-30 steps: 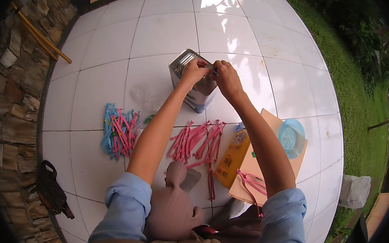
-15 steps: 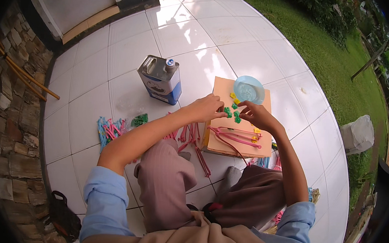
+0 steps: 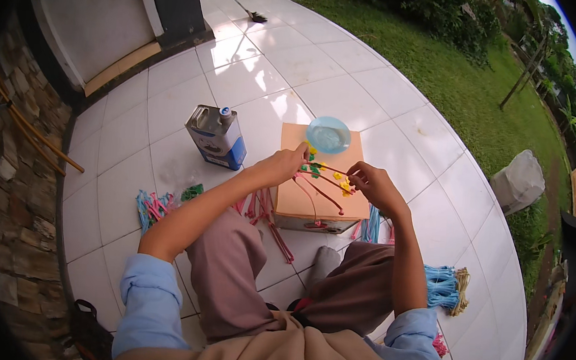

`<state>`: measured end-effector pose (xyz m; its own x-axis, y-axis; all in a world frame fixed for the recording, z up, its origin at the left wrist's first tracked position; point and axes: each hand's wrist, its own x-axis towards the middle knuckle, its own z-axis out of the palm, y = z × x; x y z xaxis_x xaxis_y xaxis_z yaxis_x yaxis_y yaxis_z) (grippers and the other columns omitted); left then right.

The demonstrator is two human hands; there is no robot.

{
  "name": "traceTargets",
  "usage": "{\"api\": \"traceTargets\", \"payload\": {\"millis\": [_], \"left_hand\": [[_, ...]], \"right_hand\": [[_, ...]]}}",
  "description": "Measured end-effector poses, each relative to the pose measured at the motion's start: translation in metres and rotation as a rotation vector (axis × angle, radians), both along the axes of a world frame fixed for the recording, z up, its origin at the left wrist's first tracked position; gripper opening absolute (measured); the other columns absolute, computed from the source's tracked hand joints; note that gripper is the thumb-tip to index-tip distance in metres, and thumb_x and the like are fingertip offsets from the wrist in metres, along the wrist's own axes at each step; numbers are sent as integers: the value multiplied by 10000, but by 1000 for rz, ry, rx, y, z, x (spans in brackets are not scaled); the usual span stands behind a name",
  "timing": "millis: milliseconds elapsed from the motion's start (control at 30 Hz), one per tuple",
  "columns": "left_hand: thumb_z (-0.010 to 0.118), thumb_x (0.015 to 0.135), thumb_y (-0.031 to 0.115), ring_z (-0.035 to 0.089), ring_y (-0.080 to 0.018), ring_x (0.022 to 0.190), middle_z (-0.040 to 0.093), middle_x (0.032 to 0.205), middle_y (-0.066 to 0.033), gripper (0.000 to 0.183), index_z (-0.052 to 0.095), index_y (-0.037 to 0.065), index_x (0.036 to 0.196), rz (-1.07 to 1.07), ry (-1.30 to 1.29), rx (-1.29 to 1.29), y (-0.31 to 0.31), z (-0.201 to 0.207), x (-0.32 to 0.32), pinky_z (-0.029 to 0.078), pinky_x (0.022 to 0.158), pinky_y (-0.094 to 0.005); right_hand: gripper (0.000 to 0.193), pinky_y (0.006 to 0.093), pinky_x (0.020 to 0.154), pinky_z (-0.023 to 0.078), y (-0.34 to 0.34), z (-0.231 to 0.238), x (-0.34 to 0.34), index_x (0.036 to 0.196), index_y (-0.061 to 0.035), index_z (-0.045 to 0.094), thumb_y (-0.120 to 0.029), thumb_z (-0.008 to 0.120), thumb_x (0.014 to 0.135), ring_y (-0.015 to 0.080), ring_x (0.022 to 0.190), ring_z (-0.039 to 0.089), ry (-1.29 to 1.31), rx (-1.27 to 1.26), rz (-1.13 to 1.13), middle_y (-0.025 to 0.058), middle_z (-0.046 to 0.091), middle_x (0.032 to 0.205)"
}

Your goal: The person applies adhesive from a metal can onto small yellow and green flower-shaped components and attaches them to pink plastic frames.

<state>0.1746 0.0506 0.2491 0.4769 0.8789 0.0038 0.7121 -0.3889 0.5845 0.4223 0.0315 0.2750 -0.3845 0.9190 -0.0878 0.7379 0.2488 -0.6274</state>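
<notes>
A shiny floor of white square tiles (image 3: 158,112) is lying between green grass (image 3: 405,61) and a bumpy stone wall (image 3: 20,226). A box with a flat, tan top (image 3: 290,197) is sitting on the floor, near the person's knees. A metal tin with flat sides (image 3: 216,140) is standing to its left. A round, light blue bowl (image 3: 327,150) is resting on the far part of the box top.

Over the box, the left hand (image 3: 289,165) is pinching one end of a thin, dark pink strip (image 3: 329,169). The right hand (image 3: 374,185) is holding the other end in its fingertips. Small, lumpy green bits (image 3: 315,172) and yellow bits (image 3: 346,186) are lying nearby.
</notes>
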Motion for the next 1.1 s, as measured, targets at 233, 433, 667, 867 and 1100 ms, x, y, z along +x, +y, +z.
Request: {"api": "traceTargets", "payload": {"millis": [233, 433, 667, 867, 1100], "left_hand": [[374, 947, 182, 577, -200, 608, 578, 690, -122, 162, 360, 69, 1063, 393, -554, 195, -8, 41, -5, 442, 570, -312], [365, 948, 156, 490, -97, 533, 549, 657, -52, 130, 367, 90, 1060, 500, -673, 187, 0, 29, -18, 406, 472, -243], [344, 945, 159, 455, -106, 493, 525, 639, -47, 112, 344, 91, 1034, 397, -572, 47, -10, 24, -32, 386, 460, -256], [328, 944, 145, 495, -124, 557, 528, 646, -61, 107, 373, 77, 1013, 232, -438, 83, -16, 20, -41, 414, 523, -275], [340, 940, 141, 443, -101, 572, 476, 620, -36, 142, 447, 87, 1018, 155, -319, -15, -21, 36, -40, 399, 571, -261]], "right_hand": [[197, 347, 866, 376, -9, 44, -27, 1006, -25, 495, -27, 565, 821, 248, 975, 456, 503, 952, -345, 109, 510, 988], [452, 358, 900, 383, 13, 29, -39, 1209, 7, 371, -242, 554, 879, 245, 1072, 436, 764, 676, -390, 139, 391, 1199], [725, 392, 937, 397, 63, -3, -37, 1400, -157, 145, -281, 601, 851, 291, 1196, 416, 1045, -153, -99, 222, 223, 1387], [663, 342, 840, 494, 65, -12, -48, 1389, -90, 201, -92, 586, 850, 249, 984, 573, 1279, -363, 3, 226, 356, 1307], [258, 278, 761, 512, 71, -20, -50, 1082, 27, 519, -34, 578, 839, 174, 814, 621, 1220, -119, -96, 126, 623, 889]]}}
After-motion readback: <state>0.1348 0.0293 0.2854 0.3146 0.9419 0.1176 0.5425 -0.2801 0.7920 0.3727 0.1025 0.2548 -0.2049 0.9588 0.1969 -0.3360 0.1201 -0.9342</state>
